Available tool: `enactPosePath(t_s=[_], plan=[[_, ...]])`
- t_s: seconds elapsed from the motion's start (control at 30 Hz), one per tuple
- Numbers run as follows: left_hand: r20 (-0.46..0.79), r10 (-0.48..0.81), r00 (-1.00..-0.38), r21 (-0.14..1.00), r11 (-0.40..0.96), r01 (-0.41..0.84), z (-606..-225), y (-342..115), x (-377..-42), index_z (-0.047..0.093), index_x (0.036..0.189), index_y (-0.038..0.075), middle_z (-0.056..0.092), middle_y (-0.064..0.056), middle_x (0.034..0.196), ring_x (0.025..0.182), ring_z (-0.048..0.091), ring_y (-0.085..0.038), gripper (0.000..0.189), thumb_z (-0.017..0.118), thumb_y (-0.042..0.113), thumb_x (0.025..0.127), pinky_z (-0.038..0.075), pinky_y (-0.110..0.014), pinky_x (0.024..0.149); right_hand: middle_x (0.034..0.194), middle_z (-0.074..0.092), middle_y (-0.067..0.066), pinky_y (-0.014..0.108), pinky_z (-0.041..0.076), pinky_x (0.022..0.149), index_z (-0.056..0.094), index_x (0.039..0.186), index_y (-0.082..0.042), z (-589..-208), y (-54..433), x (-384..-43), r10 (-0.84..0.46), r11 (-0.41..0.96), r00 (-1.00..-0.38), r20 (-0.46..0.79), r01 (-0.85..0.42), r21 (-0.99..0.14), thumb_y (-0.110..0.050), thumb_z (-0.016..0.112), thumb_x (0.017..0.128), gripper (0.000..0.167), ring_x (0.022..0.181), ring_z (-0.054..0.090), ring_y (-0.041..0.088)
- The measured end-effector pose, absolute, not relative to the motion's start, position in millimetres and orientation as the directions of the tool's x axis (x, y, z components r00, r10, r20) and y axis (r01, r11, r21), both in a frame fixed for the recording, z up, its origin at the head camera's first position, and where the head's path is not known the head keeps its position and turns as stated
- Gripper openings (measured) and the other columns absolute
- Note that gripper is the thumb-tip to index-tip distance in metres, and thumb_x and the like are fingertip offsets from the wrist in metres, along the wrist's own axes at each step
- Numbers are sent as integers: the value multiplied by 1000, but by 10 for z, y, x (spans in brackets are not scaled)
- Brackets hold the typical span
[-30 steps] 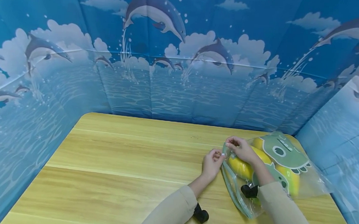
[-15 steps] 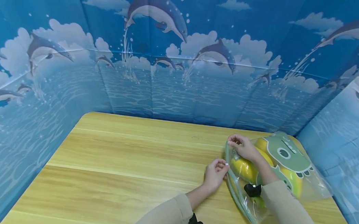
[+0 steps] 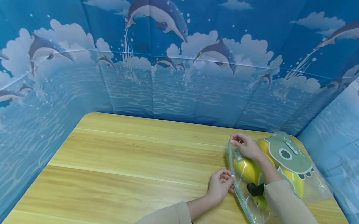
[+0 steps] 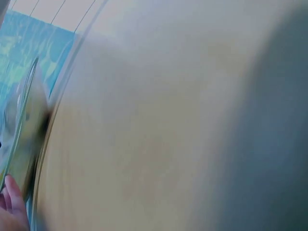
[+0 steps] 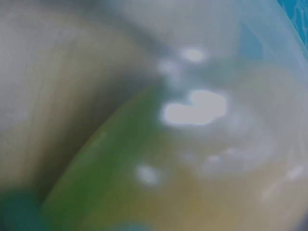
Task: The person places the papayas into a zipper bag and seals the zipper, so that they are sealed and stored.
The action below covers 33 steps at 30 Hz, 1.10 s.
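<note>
A clear zip bag (image 3: 319,189) with a green cartoon animal print lies at the table's right side. Several rounded yellow objects (image 3: 246,170) fill it, partly hidden by the print and my right arm. My left hand (image 3: 219,186) pinches the small white slider (image 3: 232,176) on the bag's green zip edge (image 3: 240,194). At the far end of that edge, my right hand (image 3: 247,147) holds the bag between thumb and fingers. Only the fingertips of the left hand (image 4: 14,202) show beside the bag in the left wrist view. Blurred yellow-green contents fill the right wrist view.
The wood-grain table (image 3: 127,163) extends to the left of the bag. A blue dolphin-print curtain (image 3: 174,91) hangs along the back and both sides. Black wrist-worn pieces, one of them a camera mount (image 3: 255,189), sit at both cuffs.
My left hand has slid the slider along the zip edge toward the near end, and the edge behind it lies pressed together. The right hand stays at the far end with little movement.
</note>
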<state>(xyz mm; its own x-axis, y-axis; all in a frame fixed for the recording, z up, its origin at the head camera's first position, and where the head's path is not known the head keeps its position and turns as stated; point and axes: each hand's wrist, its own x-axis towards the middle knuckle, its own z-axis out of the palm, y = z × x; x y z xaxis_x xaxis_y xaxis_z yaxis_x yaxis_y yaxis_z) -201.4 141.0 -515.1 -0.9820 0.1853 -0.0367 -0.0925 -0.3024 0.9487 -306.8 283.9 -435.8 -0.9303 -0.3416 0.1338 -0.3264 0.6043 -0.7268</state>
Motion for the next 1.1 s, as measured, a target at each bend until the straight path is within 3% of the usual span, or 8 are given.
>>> enactPosePath(t_s=[0.23,0.47,0.67,0.77,1.1], plan=[[-69,224,-972,936,-321,-140,-5134,1441,-1842,57,87,-4,54,1,67,50,53,-9,10,62,-7,79,54,-27,51,87,56,12,25,40,60,56,98,-1,-4329,2860,-3095,-337,611,-930,147,-335,-718,-16,50,94,17,71,44,18],[-32,363,-931,934,-321,-158,-5175,1413,-1691,56,90,-8,54,2,69,52,56,-9,11,60,-9,79,55,-27,54,85,55,11,24,38,58,56,98,-1,-4266,2849,-3080,-321,621,-936,148,-326,-713,-14,50,94,15,69,43,17],[-13,447,-895,955,-260,-143,-5206,1389,-1618,57,87,-9,54,4,66,52,61,-20,10,62,-9,78,54,-25,52,84,54,19,24,36,56,55,96,4,-4062,2720,-2951,-310,622,-939,147,-317,-716,-2,48,93,10,67,41,22],[-15,474,-880,965,-225,-137,-5200,1379,-1609,57,85,-9,55,4,66,51,61,-22,10,63,-9,77,54,-24,51,83,54,18,24,36,56,55,97,4,-4081,2738,-2975,-314,626,-939,139,-315,-713,-6,48,94,12,67,41,20],[-8,584,-811,992,-99,-80,-5205,1364,-1569,59,81,-12,63,-18,65,52,63,-32,10,66,-8,77,52,-21,48,83,53,10,25,38,58,56,97,-4,-4314,2895,-3142,-303,629,-942,146,-312,-712,-18,50,94,15,68,43,17]])
